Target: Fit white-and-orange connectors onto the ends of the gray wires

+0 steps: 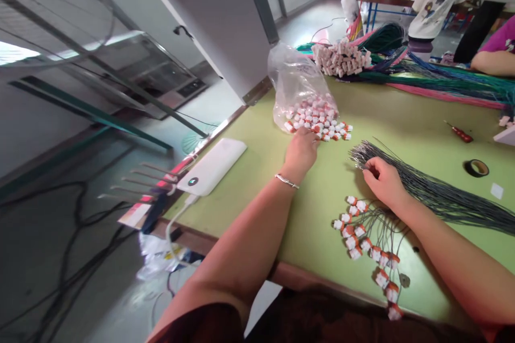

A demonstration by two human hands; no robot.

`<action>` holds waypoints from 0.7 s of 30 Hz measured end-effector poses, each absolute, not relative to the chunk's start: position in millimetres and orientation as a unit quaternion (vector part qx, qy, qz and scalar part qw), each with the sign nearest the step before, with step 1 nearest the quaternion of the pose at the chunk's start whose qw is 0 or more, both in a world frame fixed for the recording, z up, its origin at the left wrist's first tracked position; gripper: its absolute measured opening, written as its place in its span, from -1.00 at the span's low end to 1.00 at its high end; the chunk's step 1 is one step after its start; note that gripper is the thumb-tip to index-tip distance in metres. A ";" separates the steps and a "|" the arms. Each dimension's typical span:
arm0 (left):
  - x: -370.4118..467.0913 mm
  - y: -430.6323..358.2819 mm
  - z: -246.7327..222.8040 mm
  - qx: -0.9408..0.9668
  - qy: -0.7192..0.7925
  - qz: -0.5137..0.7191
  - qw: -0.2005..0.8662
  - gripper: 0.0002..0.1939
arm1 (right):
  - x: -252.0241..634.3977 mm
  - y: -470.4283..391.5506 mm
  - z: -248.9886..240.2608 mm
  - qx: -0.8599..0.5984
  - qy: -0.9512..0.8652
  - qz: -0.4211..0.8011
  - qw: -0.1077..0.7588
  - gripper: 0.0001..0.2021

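Head view: workshop. Green-topped table (245,193), harness bundles (438,86) along the far side, a co-worker's arm (494,64) at far right.

Clear bag (295,80) lies with its mouth toward the wearer, white-and-orange connectors (316,118) spilling out; probably laid that way so they're easy to pick. Left hand (301,151) has its fingertips at the pile's near edge; can't tell if it's got one.

Right hand (386,182): thumb and finger pinched on black wires (438,190) near the bare ends. Ends face the bag, likely to keep both within short reach. Hands well apart.

Wired connectors (354,244) sit nearer the wearer, away from the loose pile, presumably to avoid mixing. Screwdriver (461,134) and tape roll (469,169) beyond the wires, power bank (215,166) at the left edge, out of the working area.
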State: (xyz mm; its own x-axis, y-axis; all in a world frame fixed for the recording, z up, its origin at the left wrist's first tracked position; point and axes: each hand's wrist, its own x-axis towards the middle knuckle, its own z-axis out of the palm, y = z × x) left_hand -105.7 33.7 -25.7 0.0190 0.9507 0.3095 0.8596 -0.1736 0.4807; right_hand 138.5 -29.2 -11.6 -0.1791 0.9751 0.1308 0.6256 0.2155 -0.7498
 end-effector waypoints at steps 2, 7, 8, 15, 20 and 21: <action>-99.2 29.9 -23.6 0.715 0.641 0.270 0.067 -0.82 | 136.5 -27.3 -13.0 -0.558 -0.693 0.315 0.330 -0.89; -80.7 17.9 -14.5 0.759 0.622 0.188 0.042 -0.83 | 132.7 -25.5 -11.9 -0.573 -0.645 0.362 0.354 -0.89; -78.0 16.1 -13.0 0.762 0.622 0.175 0.047 -0.82 | 132.5 -25.7 -11.3 -0.572 -0.635 0.371 0.362 -0.90; -72.6 7.1 -9.1 0.646 0.627 0.357 0.247 -0.67 | 134.0 -26.9 -7.1 -0.564 -0.598 0.397 0.409 -0.90; -59.3 -10.0 -6.4 0.452 0.475 0.451 0.605 -0.61 | 134.7 -28.4 -5.8 -0.560 -0.596 0.393 0.422 -0.91; -55.6 -13.5 -5.5 0.432 0.450 0.448 0.641 -0.61 | 134.7 -28.6 -6.2 -0.559 -0.600 0.388 0.422 -0.91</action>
State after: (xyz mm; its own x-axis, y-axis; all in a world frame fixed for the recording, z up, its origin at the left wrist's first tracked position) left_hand -55.6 -13.5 -5.5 0.1945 0.9622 -0.1906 -0.1857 0.2270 0.9560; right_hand 134.7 -28.6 -6.2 -0.0206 0.9972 0.0723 0.3431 0.0750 -0.9363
